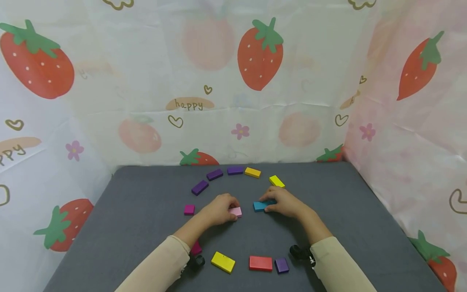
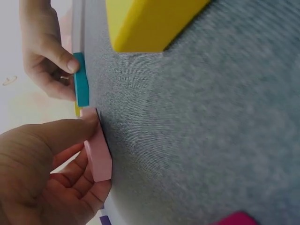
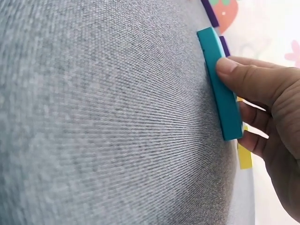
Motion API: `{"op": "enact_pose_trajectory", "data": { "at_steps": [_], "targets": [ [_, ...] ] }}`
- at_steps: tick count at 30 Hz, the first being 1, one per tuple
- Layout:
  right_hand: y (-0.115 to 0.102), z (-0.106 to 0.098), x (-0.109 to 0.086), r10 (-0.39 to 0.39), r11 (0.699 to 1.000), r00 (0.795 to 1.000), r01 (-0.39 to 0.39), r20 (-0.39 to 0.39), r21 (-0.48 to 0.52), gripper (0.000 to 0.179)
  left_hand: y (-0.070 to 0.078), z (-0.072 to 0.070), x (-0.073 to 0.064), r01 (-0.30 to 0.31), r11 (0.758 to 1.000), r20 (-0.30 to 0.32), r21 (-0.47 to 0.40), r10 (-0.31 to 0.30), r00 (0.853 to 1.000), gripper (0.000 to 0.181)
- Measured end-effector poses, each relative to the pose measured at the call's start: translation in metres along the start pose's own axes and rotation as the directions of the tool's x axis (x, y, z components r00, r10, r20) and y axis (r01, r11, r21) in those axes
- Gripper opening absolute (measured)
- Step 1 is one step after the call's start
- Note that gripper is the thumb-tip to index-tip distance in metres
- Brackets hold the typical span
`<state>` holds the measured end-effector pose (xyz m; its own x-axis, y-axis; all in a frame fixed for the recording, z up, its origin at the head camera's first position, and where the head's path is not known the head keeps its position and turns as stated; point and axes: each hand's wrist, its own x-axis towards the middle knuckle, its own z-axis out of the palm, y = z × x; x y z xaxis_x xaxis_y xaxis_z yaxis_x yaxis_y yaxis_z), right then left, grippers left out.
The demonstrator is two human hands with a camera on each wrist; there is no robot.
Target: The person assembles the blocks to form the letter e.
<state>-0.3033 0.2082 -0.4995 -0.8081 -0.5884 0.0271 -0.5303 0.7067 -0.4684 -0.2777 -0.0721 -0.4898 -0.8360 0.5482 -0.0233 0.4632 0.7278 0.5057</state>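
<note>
Pink block (image 1: pixel 236 211) and blue block (image 1: pixel 259 207) lie near each other, apart, over the middle of the grey bench (image 1: pixel 153 211); whether either is lifted is hard to tell. Taking the gap between them as the dial's centre, the left hand (image 1: pixel 219 209) at 9 o'clock pinches the pink one between thumb and fingers, and the right hand (image 1: pixel 284 202) at 3 o'clock grips the blue one likewise. Around them, a magenta block (image 1: pixel 189 209) sits at 9, three purple blocks (image 1: pixel 215 174) run from about 10 to past 11, an orange-yellow block (image 1: pixel 252 172) is at 12, and a bright yellow block (image 1: pixel 276 181) lies between 1 and 2. Nearer the person, a small purple block (image 1: pixel 281 265) lies at 5, a red block (image 1: pixel 260 263) just before 6, a larger yellow block (image 1: pixel 223 262) at 7, and another magenta block (image 1: pixel 196 247), partly hidden by the left arm, at 8.
</note>
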Motion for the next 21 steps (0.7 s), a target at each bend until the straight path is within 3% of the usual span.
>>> {"op": "enact_pose_trajectory", "data": {
  "at_steps": [13,21],
  "targets": [
    [-0.002,0.003,-0.002,0.011,1.0,1.0,-0.011,-0.004,0.022,0.031,0.001,0.001,0.024,0.025,0.998,0.009,-0.064,-0.025,1.0,0.025],
    [0.002,0.004,0.0,-0.004,1.0,1.0,0.004,-0.013,0.014,0.03,-0.002,0.001,0.032,0.032,0.995,-0.005,-0.099,-0.032,0.999,0.026]
  ]
}}
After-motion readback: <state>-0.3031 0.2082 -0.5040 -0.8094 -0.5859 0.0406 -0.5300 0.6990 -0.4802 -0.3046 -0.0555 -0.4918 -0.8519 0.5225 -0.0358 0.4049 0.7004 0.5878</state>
